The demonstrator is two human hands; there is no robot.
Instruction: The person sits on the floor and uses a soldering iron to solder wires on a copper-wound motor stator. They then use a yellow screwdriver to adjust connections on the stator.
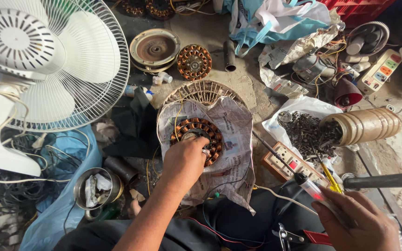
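Note:
My left hand rests on a round copper-wound motor stator, fingers curled over its near edge; a ring shows on one finger. The stator lies on a sheet of newspaper spread over an upturned wire fan guard. My right hand is at the lower right, closed around a tester screwdriver with a clear handle and a long dark shaft pointing up-left. A yellow-tipped tool sits beside it. Thin wires run from the stator toward my lap.
A white pedestal fan fills the upper left. Another stator and a round motor cover lie behind. A jar spills screws onto white plastic. A switch board, red-handled pliers and a steel cup lie near.

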